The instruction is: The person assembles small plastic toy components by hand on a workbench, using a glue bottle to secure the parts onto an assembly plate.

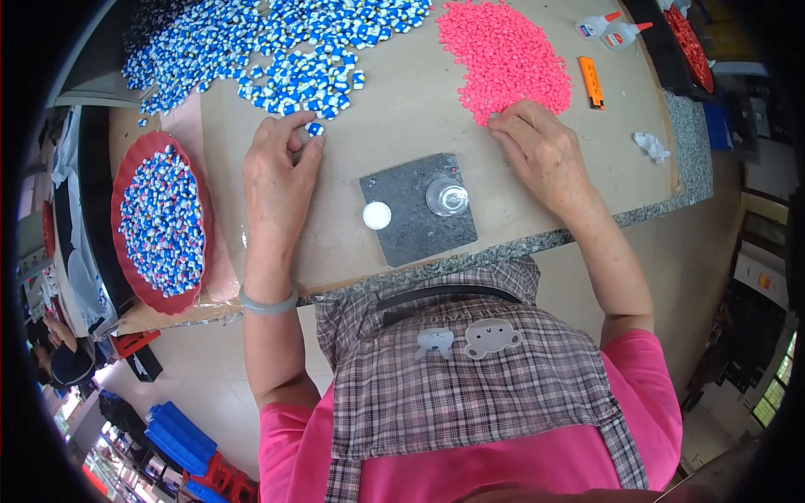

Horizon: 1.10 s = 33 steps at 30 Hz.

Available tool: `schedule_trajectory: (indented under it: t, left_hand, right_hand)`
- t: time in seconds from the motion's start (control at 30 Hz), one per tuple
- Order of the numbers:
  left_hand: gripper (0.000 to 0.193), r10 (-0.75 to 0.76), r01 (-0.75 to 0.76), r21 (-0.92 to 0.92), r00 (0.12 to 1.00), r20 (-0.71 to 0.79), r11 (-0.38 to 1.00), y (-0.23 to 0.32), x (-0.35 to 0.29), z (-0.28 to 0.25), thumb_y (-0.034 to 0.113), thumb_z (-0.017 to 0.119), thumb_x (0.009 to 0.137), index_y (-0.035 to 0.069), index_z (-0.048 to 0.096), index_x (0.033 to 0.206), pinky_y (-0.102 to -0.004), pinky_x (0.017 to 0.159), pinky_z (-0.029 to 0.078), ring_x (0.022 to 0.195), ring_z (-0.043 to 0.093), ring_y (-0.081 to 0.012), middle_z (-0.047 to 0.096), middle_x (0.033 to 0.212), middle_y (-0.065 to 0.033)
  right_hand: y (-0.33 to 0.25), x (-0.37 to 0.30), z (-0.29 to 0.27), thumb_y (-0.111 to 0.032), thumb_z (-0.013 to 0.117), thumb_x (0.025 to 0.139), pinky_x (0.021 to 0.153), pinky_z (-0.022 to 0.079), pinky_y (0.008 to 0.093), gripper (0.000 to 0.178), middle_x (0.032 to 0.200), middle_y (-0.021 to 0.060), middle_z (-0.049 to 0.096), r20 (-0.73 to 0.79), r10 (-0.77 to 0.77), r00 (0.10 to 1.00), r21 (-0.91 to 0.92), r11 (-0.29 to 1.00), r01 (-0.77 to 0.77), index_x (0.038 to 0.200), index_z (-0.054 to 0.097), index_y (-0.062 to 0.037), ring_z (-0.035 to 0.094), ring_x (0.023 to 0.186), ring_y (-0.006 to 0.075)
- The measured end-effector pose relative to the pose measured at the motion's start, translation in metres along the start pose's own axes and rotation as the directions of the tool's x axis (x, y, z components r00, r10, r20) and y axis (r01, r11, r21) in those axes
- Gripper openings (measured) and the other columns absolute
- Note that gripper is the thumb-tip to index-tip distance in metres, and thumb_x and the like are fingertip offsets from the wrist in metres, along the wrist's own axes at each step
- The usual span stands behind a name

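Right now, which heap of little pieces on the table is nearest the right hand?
The pink heap, whose lower edge lies at the right hand; the blue-and-white heap lies farther left, by the left hand.

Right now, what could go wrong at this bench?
1. The blue piece is small, between the left hand's thumb and finger; it could slip.
2. The pink pile is loose; the right hand at its near edge might scatter some.
3. The cup sits by the slab's right edge; it could get knocked.
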State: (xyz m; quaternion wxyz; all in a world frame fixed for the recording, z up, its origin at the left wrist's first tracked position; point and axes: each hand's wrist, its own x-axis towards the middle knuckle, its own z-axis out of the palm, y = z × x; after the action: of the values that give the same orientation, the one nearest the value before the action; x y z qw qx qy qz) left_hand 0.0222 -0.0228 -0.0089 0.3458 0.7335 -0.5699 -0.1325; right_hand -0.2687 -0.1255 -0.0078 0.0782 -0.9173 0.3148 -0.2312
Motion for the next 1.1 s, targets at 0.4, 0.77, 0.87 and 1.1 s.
schedule_trajectory:
  t: [0.4, 0.77, 0.87, 1.1]
  left_hand:
    - [0.015, 0.008, -0.008, -0.021, 1.0, 0.015, 1.0, -0.003, -0.002, -0.001, 0.003, 0.068, 0.08, 0.003, 0.064, 0.095, -0.0374, 0.062, 0.047, 0.067, 0.059, -0.0257, 0.056, 0.079, -0.0107]
    - [0.01, -0.266, 0.487, -0.758, 0.873, 0.409, 0.434, -0.002, -0.002, -0.01, 0.006, 0.056, 0.088, 0.0, 0.06, 0.094, -0.0214, 0.051, 0.034, 0.061, 0.044, -0.0068, 0.063, 0.086, -0.0069]
    - [0.013, -0.158, 0.438, -0.88, 0.897, 0.414, 0.185, 0.003, -0.01, -0.013, 0.007, 0.053, 0.086, -0.001, 0.06, 0.094, -0.0191, 0.049, 0.028, 0.06, 0.039, -0.0056, 0.062, 0.087, -0.0096]
    - [0.018, -0.055, 0.374, -0.925, 0.927, 0.37, 0.073, 0.008, -0.013, -0.008, 0.007, 0.046, 0.086, -0.003, 0.057, 0.096, -0.019, 0.049, 0.027, 0.059, 0.037, -0.0055, 0.06, 0.084, -0.0122]
  right_hand:
    - [-0.012, -0.002, -0.01, 0.004, 0.06, 0.086, 0.065, 0.049, 0.0218, 0.008, 0.085, 0.0018, 0.064, 0.311, 0.45, 0.837, 0.751, 0.423, -0.506, 0.092, 0.064, 0.0009, 0.059, 0.072, 0.0067]
    - [-0.021, -0.004, -0.023, -0.005, 0.057, 0.093, 0.069, 0.048, 0.0218, 0.009, 0.083, 0.0007, 0.06, 0.502, 0.286, 0.816, 0.799, 0.208, -0.564, 0.097, 0.063, -0.0017, 0.056, 0.074, 0.0067]
    - [-0.021, -0.003, -0.023, -0.005, 0.058, 0.092, 0.069, 0.049, 0.0216, 0.008, 0.082, 0.0011, 0.061, 0.508, 0.24, 0.827, 0.812, 0.187, -0.553, 0.097, 0.063, -0.0009, 0.058, 0.074, 0.0075]
    - [-0.025, -0.002, -0.026, -0.001, 0.062, 0.089, 0.059, 0.049, 0.023, 0.005, 0.081, 0.006, 0.061, 0.517, 0.24, 0.822, 0.82, 0.139, -0.556, 0.093, 0.06, -0.0004, 0.058, 0.067, 0.0104]
